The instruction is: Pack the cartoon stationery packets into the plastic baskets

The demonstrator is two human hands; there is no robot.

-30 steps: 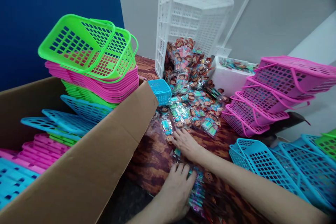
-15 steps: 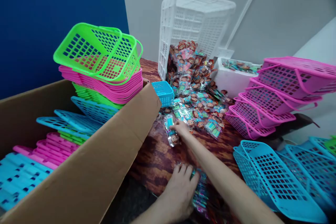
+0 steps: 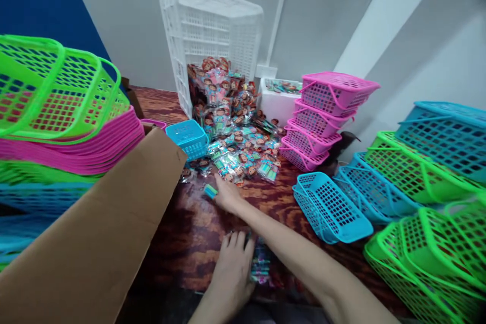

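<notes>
My right hand (image 3: 227, 196) reaches forward over the table, closed on a clear packet with a green and blue strip (image 3: 210, 192). The packet is blurred. Just beyond it lies a loose heap of doll-printed packets (image 3: 243, 154), spilling out of a white crate tipped on its side (image 3: 207, 25). Close to the table's front edge, my left hand (image 3: 232, 268) curls its fingers against a row of packets (image 3: 260, 266). That row lies to the right of the hand, partly beneath my right forearm.
A cardboard box (image 3: 102, 223) with stacked green, pink and blue baskets stands at the left. A small blue basket (image 3: 188, 139) sits beside the heap. Pink baskets (image 3: 313, 119), blue baskets (image 3: 334, 207) and green baskets (image 3: 429, 258) line the right side. Behind stands a white foam box (image 3: 275, 104).
The view has turned to the right, so the scene sits farther left. My right hand has shifted slightly away from the small blue basket with its packet. My left hand stays by the row.
</notes>
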